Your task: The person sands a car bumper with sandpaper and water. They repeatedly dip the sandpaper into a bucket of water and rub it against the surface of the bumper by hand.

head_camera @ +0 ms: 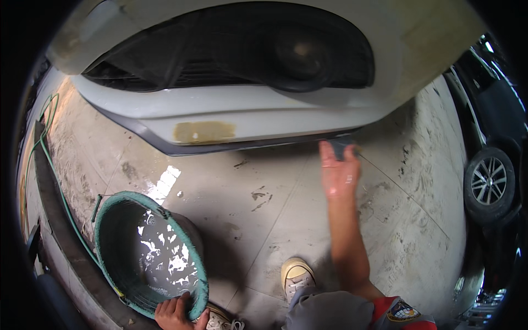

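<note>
My right hand (340,171) is wet and reaches up to the lower edge of a white car bumper (264,99). Between its thumb and fingers is a thin dark grey sheet (340,147), which looks like wet sandpaper; it meets or nearly meets the bumper's dark lower lip (222,149). A yellowish-brown patch (204,131) marks the white surface further left. My left hand (178,312) grips the near rim of a green bucket (101,231). Cloudy grey water (165,251) inside the bucket reflects bright light.
A low concrete ledge (66,247) runs along the left, with a green hose (53,165) beside and over it. Scuffed, partly wet floor (264,206) lies under the bumper. My shoe (297,276) stands ahead of me. At right is a dark vehicle's wheel (489,181).
</note>
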The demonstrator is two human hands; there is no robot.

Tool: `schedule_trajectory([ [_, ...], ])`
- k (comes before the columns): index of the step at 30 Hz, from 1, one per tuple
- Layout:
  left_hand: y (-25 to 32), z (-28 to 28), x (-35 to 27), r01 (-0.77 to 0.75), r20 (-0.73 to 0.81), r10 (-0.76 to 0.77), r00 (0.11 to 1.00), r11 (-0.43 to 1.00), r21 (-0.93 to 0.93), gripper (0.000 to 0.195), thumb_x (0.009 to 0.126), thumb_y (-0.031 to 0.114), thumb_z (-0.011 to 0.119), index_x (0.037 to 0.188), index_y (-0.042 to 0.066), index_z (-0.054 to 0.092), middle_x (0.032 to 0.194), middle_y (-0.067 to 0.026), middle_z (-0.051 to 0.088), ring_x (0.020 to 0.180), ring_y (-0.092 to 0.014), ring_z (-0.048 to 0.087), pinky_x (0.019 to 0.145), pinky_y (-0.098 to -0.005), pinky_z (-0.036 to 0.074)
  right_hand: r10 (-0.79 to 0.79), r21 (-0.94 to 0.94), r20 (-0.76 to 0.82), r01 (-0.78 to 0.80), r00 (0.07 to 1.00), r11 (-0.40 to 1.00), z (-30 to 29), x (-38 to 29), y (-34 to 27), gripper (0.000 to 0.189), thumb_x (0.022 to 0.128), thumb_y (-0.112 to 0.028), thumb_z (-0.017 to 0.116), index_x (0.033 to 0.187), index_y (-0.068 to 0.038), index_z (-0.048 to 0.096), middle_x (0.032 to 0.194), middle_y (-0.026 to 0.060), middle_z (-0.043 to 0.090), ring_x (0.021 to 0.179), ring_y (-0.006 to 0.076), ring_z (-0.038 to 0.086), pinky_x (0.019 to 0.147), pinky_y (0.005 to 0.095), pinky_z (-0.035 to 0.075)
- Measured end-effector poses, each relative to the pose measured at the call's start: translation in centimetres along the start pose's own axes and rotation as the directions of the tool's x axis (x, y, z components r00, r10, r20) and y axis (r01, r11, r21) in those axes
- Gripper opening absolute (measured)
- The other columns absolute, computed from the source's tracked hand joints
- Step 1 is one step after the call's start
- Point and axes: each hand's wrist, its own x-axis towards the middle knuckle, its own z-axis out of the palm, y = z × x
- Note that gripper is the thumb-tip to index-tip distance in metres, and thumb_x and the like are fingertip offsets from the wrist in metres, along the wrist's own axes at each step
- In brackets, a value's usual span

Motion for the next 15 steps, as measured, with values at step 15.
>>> schedule_trajectory([
  [15,0.2,0.2,0.0,-0.029,0.02,0.028,0.999,0.999,0.018,0.04,0.077,0.045,0.071,0.098,0.011,0.073,0.081,-0.0107,0.067,0.071,-0.033,0.063,0.066,-0.0437,0.049,0.237,0.053,0.064,-0.241,0.969,0.969,-0.2,-0.9,1.6,0.024,0.102,-0.014,0.047,0.124,-0.005,0.049,0.13,0.0133,0.053,0.126,0.0305,0.049,0.111,0.0533,0.04],
])
